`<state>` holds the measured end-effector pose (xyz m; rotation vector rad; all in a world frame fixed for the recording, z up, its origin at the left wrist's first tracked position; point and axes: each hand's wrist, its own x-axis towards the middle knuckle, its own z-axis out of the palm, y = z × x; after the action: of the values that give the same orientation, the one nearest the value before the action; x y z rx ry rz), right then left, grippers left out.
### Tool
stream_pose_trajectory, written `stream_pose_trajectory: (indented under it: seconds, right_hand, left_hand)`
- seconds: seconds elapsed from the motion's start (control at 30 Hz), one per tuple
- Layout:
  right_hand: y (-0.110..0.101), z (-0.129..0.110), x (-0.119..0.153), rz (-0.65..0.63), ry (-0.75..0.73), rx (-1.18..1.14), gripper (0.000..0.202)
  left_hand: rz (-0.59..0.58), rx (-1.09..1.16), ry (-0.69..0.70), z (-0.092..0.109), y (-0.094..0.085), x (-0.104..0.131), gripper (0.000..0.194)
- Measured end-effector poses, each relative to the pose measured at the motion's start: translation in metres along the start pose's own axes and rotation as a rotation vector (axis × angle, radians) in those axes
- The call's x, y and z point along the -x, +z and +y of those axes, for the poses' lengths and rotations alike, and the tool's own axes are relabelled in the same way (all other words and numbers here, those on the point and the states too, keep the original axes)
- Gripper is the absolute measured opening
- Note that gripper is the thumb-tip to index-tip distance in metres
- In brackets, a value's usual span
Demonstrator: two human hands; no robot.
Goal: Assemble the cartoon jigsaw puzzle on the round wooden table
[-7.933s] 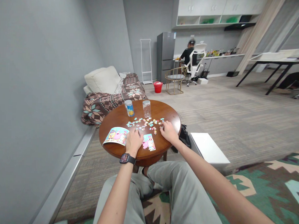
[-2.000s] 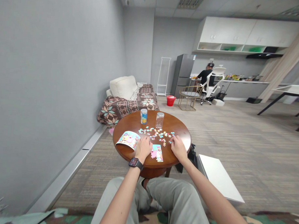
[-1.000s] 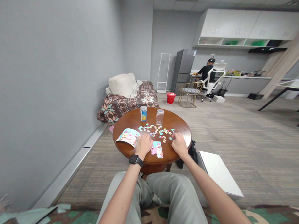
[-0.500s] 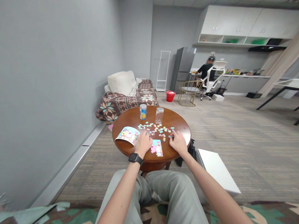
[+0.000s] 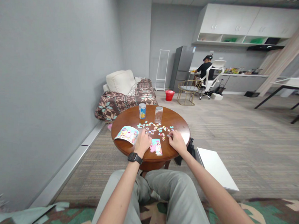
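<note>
Right fingers [image 5: 172, 133] now slightly further back; puzzle piece [image 5: 168, 136] at their tips

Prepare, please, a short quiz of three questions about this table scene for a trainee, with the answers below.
1. True or false: the left hand is between the curved picture sheet and the joined puzzle section.
2. Which jar stands nearer to the right hand? A: labelled jar. B: clear jar.
3. What lies scattered on the round table?

Key: 1. True. 2. B. 3. Loose puzzle pieces.
</note>
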<state>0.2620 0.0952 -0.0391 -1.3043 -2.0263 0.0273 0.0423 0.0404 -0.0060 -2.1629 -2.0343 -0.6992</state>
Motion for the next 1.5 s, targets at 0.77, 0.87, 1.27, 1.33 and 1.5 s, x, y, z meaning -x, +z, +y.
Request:
stream_pose_trajectory:
  seconds: [0.77,0.87,1.27,1.33,1.5]
  right_hand:
    - [-0.0010,-0.0001,0.0009,-0.009,0.035,-0.123,0.013]
    - [-0.0002,0.0003,-0.0003,0.016,0.008,-0.092,0.012]
    - [0.0022,0.0032,-0.0012,-0.004,0.029,-0.137,0.011]
    - [0.0014,0.0024,-0.0017,0.000,0.031,-0.142,0.010]
    - [-0.0002,0.0000,-0.0024,-0.014,0.048,-0.153,0.007]
  left_hand:
    - [-0.035,-0.082,-0.010,0.0001,-0.0008,-0.0005,0.022]
    - [-0.026,-0.093,-0.012,0.0000,-0.0008,-0.0013,0.022]
    - [-0.041,-0.076,0.039,-0.0018,0.0022,-0.0020,0.024]
    - [-0.039,-0.083,0.037,-0.0012,0.0009,-0.0015,0.025]
    - [-0.026,-0.112,0.035,0.0003,-0.0039,-0.0004,0.022]
